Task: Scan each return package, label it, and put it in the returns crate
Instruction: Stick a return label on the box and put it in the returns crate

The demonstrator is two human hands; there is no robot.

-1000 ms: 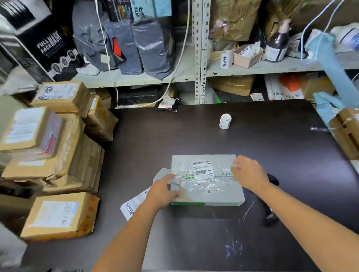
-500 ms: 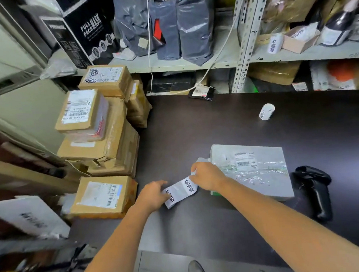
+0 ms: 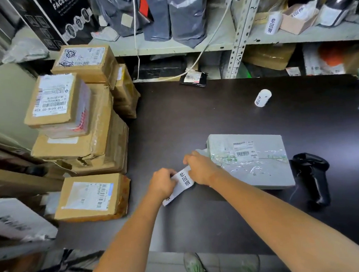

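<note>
A flat grey package [image 3: 267, 170] with a barcode sticker and clear tape lies on the dark table [image 3: 215, 116]. Just left of it, both hands hold a white strip of printed labels [image 3: 182, 183]. My left hand [image 3: 161, 184] grips the strip's left part. My right hand [image 3: 198, 168] pinches its upper end beside the package's left edge. A black handheld scanner [image 3: 312, 178] lies on the table right of the package.
Taped cardboard boxes [image 3: 77, 125] are stacked at the table's left, one more box [image 3: 92, 198] in front. A small white label roll [image 3: 262, 98] stands at the back. Shelves [image 3: 190, 44] behind hold grey mailer bags and parcels. No crate is in view.
My hands left the package's top and went to the label strip at its left. The two hands have since closed in on each other along the strip. The view shifted left.
</note>
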